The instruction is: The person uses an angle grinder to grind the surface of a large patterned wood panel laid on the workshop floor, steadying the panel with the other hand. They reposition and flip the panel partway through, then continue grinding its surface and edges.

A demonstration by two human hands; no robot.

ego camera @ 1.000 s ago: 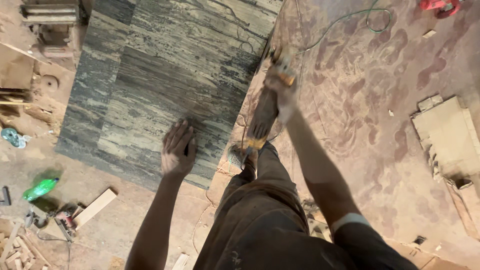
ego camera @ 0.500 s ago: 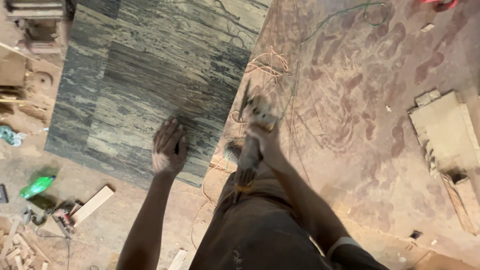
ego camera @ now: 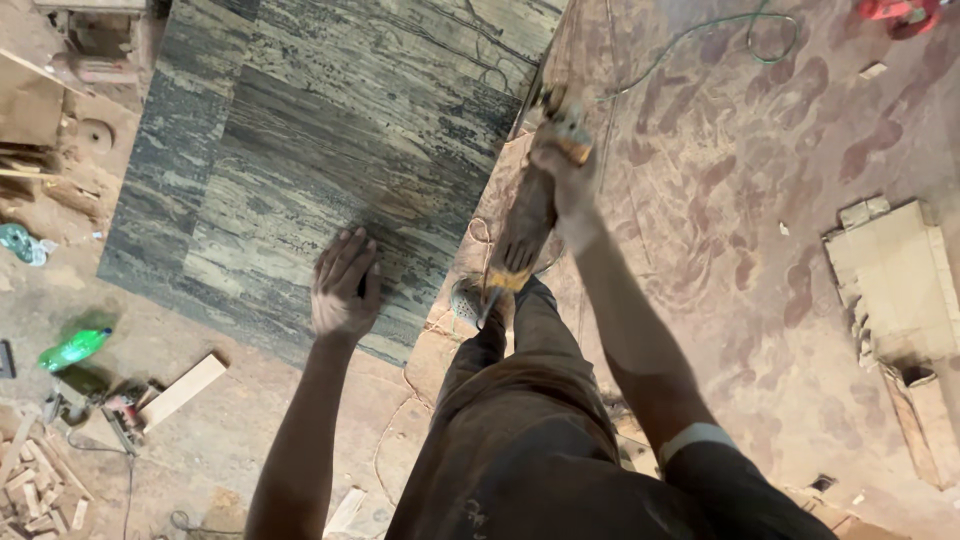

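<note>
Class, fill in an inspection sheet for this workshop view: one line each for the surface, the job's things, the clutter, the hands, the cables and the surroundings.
Surface: large dark streaked panel lying flat over a dusty floor.
Job's things: handheld power tool at the panel's right edge, pointing away from the person.
Clutter: green bottle, wood offcut, small wood scraps at lower left.
Hands: left hand flat on the panel, fingers spread; right hand gripping the power tool.
Cables: green cable curling across the floor at top right; thin cord by the panel's near corner.
Surroundings: stacked pale boards at right; footprints in the dust.
</note>
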